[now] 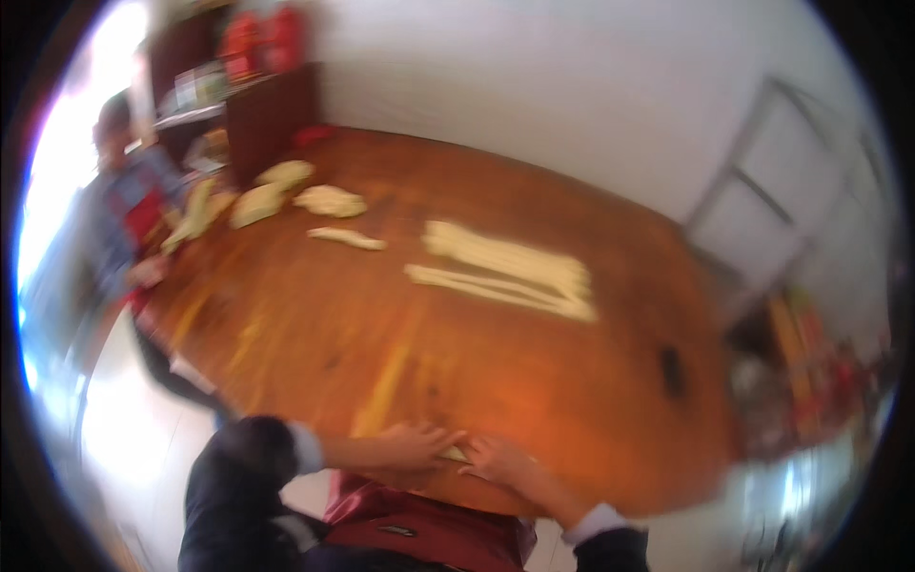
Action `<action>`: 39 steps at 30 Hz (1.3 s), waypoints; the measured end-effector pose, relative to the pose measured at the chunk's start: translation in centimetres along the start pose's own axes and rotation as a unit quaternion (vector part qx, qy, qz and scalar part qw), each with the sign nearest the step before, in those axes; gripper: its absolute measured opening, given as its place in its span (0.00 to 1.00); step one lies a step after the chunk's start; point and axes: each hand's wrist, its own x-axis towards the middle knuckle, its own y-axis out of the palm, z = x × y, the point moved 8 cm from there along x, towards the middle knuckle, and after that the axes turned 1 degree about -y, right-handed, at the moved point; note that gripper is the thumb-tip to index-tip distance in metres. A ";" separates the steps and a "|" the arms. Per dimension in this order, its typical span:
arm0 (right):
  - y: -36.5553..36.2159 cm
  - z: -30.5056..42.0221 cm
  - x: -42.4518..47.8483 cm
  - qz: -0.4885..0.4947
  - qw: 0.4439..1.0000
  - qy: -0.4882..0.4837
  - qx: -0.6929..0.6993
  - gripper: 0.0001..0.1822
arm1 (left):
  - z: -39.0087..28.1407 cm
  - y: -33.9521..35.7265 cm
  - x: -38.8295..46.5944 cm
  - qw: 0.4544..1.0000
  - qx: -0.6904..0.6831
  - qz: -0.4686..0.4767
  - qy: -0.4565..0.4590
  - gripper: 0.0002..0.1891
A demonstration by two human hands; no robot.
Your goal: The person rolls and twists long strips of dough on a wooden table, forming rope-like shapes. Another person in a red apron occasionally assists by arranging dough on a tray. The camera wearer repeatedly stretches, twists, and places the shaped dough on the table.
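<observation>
At the near edge of the wooden table, my left hand [418, 445] and my right hand [497, 461] rest close together over a small piece of pale dough [452, 453]. Fingers cover most of that piece, and the picture is blurred. Further in lies a row of pale dough strips [507, 257] side by side, with thinner strips [490, 288] along its near side. A single short dough strip [348, 238] lies to the left, in front of a lump of dough [330, 201]. More dough lumps [259, 205] sit at the far left.
A co-worker [136, 207] in a red apron stands at the table's left edge, near a long piece of dough [191, 218]. A dark object [670, 372] lies on the table [572, 407] at right. Behind the left end stands a dark cabinet [275, 118] with red containers [261, 43].
</observation>
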 end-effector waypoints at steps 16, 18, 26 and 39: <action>1.0 -0.1 1.8 0.011 0.999 -0.016 0.030 0.24 | 1.7 3.1 0.1 0.993 0.078 -0.072 -0.044 0.36; 0.1 -0.4 1.0 -0.009 0.997 0.009 0.080 0.24 | 0.8 2.8 0.2 0.993 0.071 -0.088 -0.033 0.34; 2.2 -1.9 0.4 0.122 0.976 0.138 0.120 0.31 | 0.6 1.8 1.7 0.974 -0.083 0.036 -0.207 0.25; -2.4 -22.8 0.8 -0.223 0.906 0.359 -0.006 0.29 | 27.8 0.4 -11.6 0.743 -0.299 -0.362 -0.477 0.31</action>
